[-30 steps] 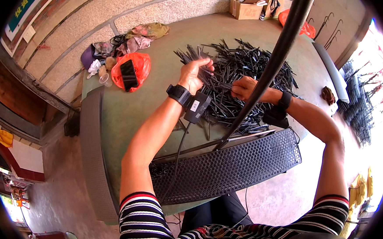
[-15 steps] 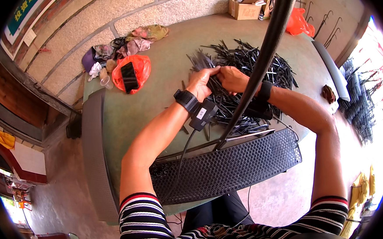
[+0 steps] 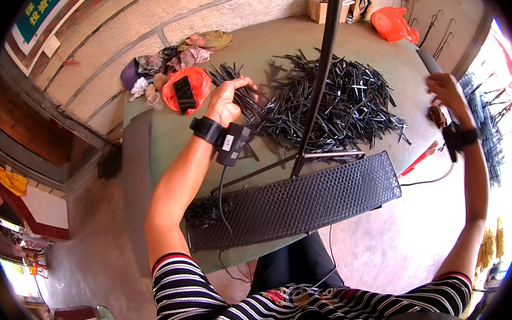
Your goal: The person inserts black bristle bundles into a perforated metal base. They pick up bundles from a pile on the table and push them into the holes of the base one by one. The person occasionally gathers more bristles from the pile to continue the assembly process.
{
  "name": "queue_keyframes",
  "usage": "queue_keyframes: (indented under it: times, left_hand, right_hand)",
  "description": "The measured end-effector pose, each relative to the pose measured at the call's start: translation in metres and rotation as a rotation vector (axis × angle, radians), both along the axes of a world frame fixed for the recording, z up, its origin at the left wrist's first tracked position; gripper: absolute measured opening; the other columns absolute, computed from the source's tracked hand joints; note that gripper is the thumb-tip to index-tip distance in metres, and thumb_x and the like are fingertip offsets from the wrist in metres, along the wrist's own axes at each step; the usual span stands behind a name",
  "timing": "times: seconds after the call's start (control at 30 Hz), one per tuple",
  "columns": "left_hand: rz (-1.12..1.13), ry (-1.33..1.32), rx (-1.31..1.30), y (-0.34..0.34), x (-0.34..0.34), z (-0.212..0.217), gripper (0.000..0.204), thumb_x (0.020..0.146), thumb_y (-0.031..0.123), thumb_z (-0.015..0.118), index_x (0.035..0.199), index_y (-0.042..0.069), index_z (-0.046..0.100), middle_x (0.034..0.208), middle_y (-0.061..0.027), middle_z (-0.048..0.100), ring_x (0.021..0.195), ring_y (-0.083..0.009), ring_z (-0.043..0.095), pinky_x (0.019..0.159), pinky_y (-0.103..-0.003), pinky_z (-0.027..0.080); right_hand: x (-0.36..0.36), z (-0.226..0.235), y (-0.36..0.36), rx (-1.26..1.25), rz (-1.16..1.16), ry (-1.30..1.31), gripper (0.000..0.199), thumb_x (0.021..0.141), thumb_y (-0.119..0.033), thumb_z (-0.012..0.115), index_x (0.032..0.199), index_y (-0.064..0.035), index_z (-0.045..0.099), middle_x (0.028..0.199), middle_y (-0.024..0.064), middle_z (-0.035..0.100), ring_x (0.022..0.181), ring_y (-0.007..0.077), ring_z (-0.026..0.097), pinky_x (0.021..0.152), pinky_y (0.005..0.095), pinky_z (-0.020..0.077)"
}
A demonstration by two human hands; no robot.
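My left hand [image 3: 225, 102] is closed around a bundle of thin black strips [image 3: 248, 108], held just left of the big pile. The strips stick out on both sides of the fist. A large loose pile of similar black strips [image 3: 341, 106] covers the middle of the table. Over at the table's right edge my right hand [image 3: 447, 94] is raised with its fingers loosely bent and apart, and I see nothing in them. Just below it lies a small dark brown bundle [image 3: 437, 116], whose kind I cannot make out.
A black perforated panel [image 3: 300, 204] runs along the near table edge, with a dark pole [image 3: 315, 99] rising before the pile. At the left, a phone [image 3: 184, 94] lies on a red plastic bag [image 3: 201, 83] beside crumpled cloths [image 3: 192, 56]. Cardboard boxes [image 3: 319, 10] stand at the back.
My hands have parted. The left has moved left with the strips in its grip, while the right has left the pile and swung to the table's right edge.
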State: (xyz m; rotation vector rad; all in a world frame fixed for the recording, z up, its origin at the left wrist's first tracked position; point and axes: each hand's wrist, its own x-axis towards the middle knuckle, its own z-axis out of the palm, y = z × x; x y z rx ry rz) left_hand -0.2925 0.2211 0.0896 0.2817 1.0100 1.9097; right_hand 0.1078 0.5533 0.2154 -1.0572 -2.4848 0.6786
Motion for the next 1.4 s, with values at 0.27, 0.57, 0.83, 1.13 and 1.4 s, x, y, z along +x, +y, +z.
queue_keyframes:
  times: [0.27, 0.57, 0.83, 1.13, 1.4]
  left_hand:
    - [0.152, 0.040, -0.041, -0.161, 0.059, 0.042, 0.013, 0.081, 0.006, 0.062, 0.093, 0.006, 0.058, 0.079, -0.0070, 0.063, 0.075, -0.0217, 0.063, 0.066, -0.040, 0.052]
    - [0.442, -0.147, -0.078, -0.352, 0.199, -0.001, 0.024, 0.083, 0.007, 0.061, 0.106, 0.009, 0.057, 0.084, -0.0046, 0.062, 0.076, -0.0211, 0.062, 0.068, -0.041, 0.052]
    - [0.761, -0.231, -0.115, -0.398, 0.268, -0.083, 0.035, 0.074, -0.005, 0.066, 0.106, 0.004, 0.055, 0.078, -0.0102, 0.062, 0.064, -0.0249, 0.062, 0.059, -0.041, 0.053]
    - [1.142, 0.352, 0.000, -0.372, 0.234, -0.171, 0.025, 0.082, 0.002, 0.062, 0.106, 0.000, 0.053, 0.096, -0.0068, 0.061, 0.081, -0.0146, 0.060, 0.073, -0.029, 0.052]
    - [1.032, 0.166, 0.333, -0.371, 0.221, -0.195, 0.032, 0.096, 0.023, 0.038, 0.117, 0.001, 0.046, 0.115, -0.0079, 0.053, 0.104, -0.0181, 0.053, 0.091, -0.033, 0.044]
  right_hand:
    - [0.124, 0.005, -0.124, -0.045, 0.198, 0.222, 0.026, 0.087, -0.020, 0.056, 0.101, 0.0014, 0.060, 0.069, 0.0049, 0.059, 0.050, 0.0097, 0.055, 0.044, 0.0201, 0.0421]
    - [0.087, -0.089, -0.379, -1.162, 0.651, 0.118, 0.032, 0.082, -0.006, 0.064, 0.111, 0.0063, 0.055, 0.094, 0.0154, 0.063, 0.087, 0.0191, 0.063, 0.076, 0.0301, 0.0518]
    - [-0.035, -0.135, -0.512, -0.547, 1.175, 0.249, 0.066, 0.074, -0.026, 0.073, 0.125, 0.0045, 0.044, 0.120, 0.0224, 0.049, 0.107, 0.0346, 0.052, 0.090, 0.0371, 0.0446]
    - [-0.152, -0.209, -0.612, -0.314, 1.079, 0.170, 0.119, 0.054, -0.043, 0.084, 0.134, 0.0153, 0.019, 0.127, 0.0352, 0.039, 0.120, 0.0433, 0.041, 0.099, 0.0420, 0.0372]
    - [-0.177, -0.232, -0.622, -0.772, 1.021, 0.336, 0.118, 0.053, -0.031, 0.088, 0.141, 0.0009, 0.017, 0.114, 0.0179, 0.055, 0.105, 0.0287, 0.054, 0.093, 0.0358, 0.0419]
